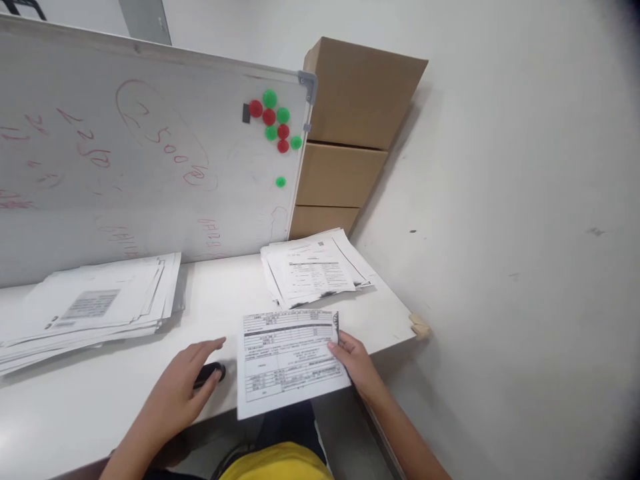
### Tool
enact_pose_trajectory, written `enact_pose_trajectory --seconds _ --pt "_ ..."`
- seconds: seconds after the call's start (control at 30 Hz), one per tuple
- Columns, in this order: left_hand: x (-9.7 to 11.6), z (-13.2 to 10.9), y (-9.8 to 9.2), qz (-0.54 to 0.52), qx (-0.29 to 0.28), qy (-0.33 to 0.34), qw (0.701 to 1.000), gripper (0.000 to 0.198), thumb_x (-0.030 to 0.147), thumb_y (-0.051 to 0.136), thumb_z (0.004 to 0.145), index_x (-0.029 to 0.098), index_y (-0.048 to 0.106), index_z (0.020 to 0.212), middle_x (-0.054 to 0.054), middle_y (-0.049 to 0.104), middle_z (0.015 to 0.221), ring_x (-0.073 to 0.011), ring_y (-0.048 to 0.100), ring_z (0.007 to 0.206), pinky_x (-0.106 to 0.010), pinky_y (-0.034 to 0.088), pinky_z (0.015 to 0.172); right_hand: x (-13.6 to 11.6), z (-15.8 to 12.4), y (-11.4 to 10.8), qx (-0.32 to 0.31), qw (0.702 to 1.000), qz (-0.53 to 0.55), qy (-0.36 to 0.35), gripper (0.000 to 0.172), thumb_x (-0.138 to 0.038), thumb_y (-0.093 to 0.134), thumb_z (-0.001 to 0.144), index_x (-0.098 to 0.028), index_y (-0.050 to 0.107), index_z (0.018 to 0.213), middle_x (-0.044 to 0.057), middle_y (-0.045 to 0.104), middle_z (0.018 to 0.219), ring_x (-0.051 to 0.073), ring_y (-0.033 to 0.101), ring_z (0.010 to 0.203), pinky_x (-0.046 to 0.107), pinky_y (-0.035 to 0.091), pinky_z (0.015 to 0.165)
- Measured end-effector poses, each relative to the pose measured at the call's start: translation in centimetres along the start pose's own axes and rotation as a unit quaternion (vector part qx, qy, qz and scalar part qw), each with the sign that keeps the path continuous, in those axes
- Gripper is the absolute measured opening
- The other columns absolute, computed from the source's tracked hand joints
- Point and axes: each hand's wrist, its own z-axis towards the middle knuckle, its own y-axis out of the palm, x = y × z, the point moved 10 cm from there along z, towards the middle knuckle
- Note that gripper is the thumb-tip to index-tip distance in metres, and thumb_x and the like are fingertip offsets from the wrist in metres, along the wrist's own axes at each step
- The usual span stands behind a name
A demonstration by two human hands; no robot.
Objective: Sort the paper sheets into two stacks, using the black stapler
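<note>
My right hand (356, 361) grips the right edge of a printed form sheet (287, 360), which lies at the front edge of the white table (220, 293) and hangs slightly over it. My left hand (187, 380) rests on the table just left of the sheet, fingers curled over a small black object (213, 372), perhaps a stapler or marker. Its thumb points toward the paper.
A stack of printed forms (313, 270) lies behind the sheet. A larger pile of papers (90, 307) sits at the left. A whiteboard (150, 153) with red writing and several red and green magnets (275, 123) leans behind. Cardboard boxes (350, 120) stand by the wall.
</note>
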Motion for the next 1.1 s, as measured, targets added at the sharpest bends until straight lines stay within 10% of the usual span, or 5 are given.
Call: enact_pose_trajectory --seconds 0.23,0.6,1.1 --pt "-1.5 -2.7 2.5 0.148 -0.046 0.104 0.982 0.04 0.026 0.048 0.088 0.025 0.053 0.128 -0.006 0.065 0.116 -0.0211 0.064 0.094 -0.03 0.052 0.077 3.8 -0.1 4.7 -0.061 0.997 0.014 0.048 0.039 -0.048 0.074 0.071 -0.018 0.072 0.095 0.007 0.074 0.089 0.025 0.067 0.082 0.042 0.049 0.081" --pt "-1.5 -2.1 1.2 0.127 0.096 0.091 0.983 0.033 0.029 0.048 0.091 0.025 0.058 0.121 -0.006 0.069 0.105 -0.0207 0.067 0.088 -0.03 0.055 0.073 4.3 0.8 2.8 -0.026 0.998 -0.032 0.044 0.043 -0.054 0.072 0.069 -0.017 0.071 0.091 0.008 0.074 0.087 0.027 0.067 0.08 0.044 0.05 0.08" --pt "-0.9 -1.3 2.4 0.109 0.014 0.104 0.989 0.035 0.032 0.05 0.09 0.027 0.059 0.123 -0.005 0.07 0.107 -0.0202 0.068 0.09 -0.029 0.057 0.073 4.2 0.2 5.4 -0.07 0.995 -0.035 0.058 0.041 -0.053 0.071 0.071 -0.017 0.072 0.092 0.007 0.073 0.085 0.028 0.066 0.082 0.044 0.05 0.078"
